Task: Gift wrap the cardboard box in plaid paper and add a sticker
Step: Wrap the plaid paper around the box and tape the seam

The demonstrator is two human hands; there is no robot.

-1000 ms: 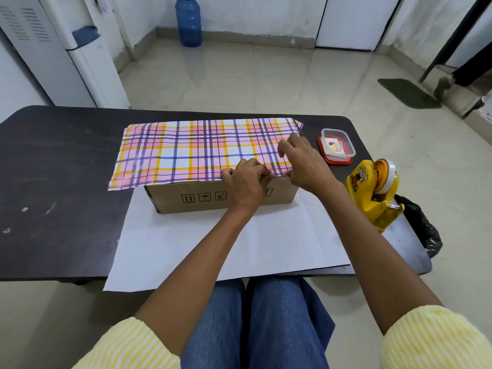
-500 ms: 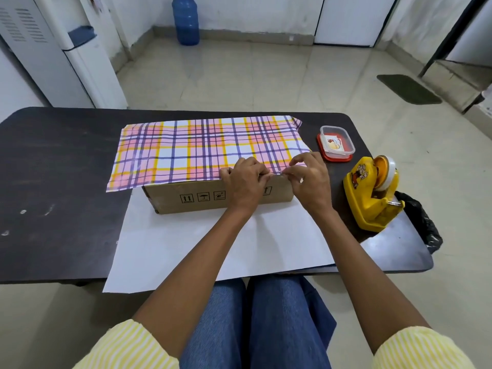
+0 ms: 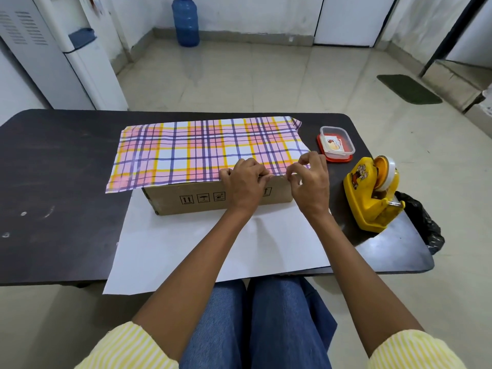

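Note:
A long cardboard box (image 3: 186,199) lies on the white underside of the plaid paper (image 3: 191,153), and the paper's far part is folded over the box top, pattern up. My left hand (image 3: 245,185) presses and grips the plaid edge at the box's near top edge, fingers curled. My right hand (image 3: 310,182) pinches the paper's edge near the box's right end, just to the right of the left hand. A small clear container with a red lid (image 3: 336,143) holds stickers at the right.
A yellow tape dispenser (image 3: 372,198) stands on the dark table (image 3: 58,182) at the right, with a black plastic bag (image 3: 423,222) behind it at the table's edge. White paper overhangs the near table edge above my knees. A water bottle and cabinet stand beyond.
My right hand has slid down from the box top toward its near right corner and now pinches the paper edge. The left hand has stayed in place.

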